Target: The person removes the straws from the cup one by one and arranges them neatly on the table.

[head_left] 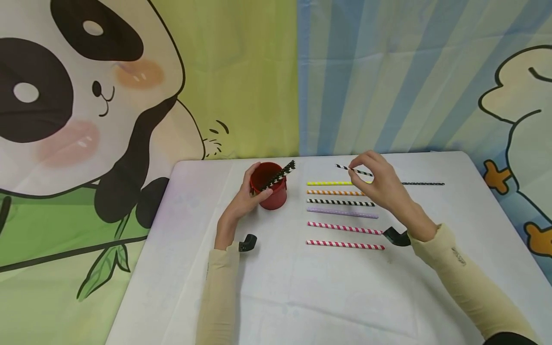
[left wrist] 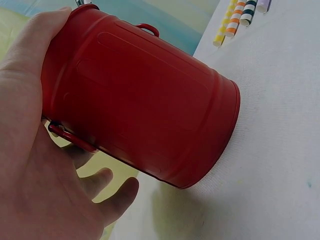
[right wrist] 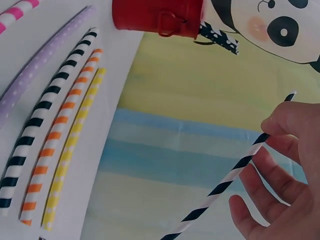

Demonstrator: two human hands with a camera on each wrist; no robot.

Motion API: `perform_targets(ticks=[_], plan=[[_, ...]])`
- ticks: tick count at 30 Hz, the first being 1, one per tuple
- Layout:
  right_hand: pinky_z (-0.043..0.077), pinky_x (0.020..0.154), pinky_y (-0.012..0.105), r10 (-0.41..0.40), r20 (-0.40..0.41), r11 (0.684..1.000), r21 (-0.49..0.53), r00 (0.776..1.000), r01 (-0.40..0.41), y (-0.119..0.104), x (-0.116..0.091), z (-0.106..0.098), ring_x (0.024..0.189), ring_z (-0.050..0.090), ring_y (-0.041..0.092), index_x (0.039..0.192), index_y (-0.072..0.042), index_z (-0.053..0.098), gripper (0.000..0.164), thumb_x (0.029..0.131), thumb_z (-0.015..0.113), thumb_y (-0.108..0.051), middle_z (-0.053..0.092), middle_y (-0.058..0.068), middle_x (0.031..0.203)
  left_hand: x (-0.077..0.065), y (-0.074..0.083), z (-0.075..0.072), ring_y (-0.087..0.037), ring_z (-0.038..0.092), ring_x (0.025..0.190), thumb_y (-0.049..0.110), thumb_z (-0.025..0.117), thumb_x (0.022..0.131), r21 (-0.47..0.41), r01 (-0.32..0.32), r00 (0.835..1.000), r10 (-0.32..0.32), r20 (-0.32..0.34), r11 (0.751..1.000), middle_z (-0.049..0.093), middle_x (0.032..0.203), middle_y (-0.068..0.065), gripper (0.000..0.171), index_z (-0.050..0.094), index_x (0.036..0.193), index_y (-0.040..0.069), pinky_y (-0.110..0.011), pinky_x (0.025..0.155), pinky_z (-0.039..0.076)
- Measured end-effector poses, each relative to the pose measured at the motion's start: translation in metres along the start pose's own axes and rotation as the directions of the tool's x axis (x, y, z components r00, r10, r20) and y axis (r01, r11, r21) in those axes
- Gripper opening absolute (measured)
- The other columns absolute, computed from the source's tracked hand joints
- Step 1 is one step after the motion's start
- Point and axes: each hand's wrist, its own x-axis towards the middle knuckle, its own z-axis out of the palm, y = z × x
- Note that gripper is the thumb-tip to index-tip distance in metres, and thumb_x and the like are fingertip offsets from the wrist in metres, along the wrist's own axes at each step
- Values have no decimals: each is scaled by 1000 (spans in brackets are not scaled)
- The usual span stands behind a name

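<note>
My left hand (head_left: pixel 247 199) grips a small red metal bucket (head_left: pixel 276 197) by its rim, the thumb along the near side. Black paper straws with white dots (head_left: pixel 279 176) lean out of the bucket's mouth toward the right. In the left wrist view the bucket (left wrist: pixel 140 95) fills the middle, tilted in that picture, with a handle hanging by the palm. Over the back of the table, my right hand (head_left: pixel 379 183) pinches a black-and-white striped paper straw (right wrist: pixel 220 187) between thumb and forefinger. The other fingers are loosely bent beside it.
Beneath and in front of the right hand lie a yellow straw (head_left: pixel 327 183), an orange one (head_left: pixel 334 192), a black-striped one (head_left: pixel 340 202), a lilac one (head_left: pixel 342 212) and two pink-striped straws (head_left: pixel 345 245). A dark dotted straw (head_left: pixel 424 183) lies farther right on the white table (head_left: pixel 327 292).
</note>
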Motion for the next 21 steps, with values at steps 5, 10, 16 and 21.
perform_targets(ticks=[5,10,16,21], plan=[[44,82,38,-47,11,998,-51,999,48,5,-3,-2,99,58,26,98,-7,67,13,88,69,2,61,7,101,5,-16,-1,-32,28,148,16,67,94,17,-7,1000,7,-23,1000,30,159,-11,87,11,159,30,-60,119,29],[43,79,39,-102,24,990,-100,995,104,13,-7,-3,94,58,27,97,-5,66,15,86,71,3,61,10,98,4,-13,0,-29,31,146,20,68,94,21,-20,999,20,-28,1000,33,156,-8,85,14,158,31,-58,118,31],[45,78,46,-142,29,973,-181,990,144,29,-15,-6,89,58,31,96,-4,66,17,82,73,4,63,12,96,2,-5,0,-33,27,148,15,67,94,0,-6,1000,6,-18,1000,30,158,-14,87,10,160,22,-59,119,28],[46,76,47,-146,31,962,-229,989,149,43,-21,-11,87,59,32,96,-3,66,20,80,75,6,64,12,95,-2,10,2,-42,23,149,11,65,93,-28,-12,1000,12,2,1000,25,159,-23,87,10,160,16,-62,120,23]])
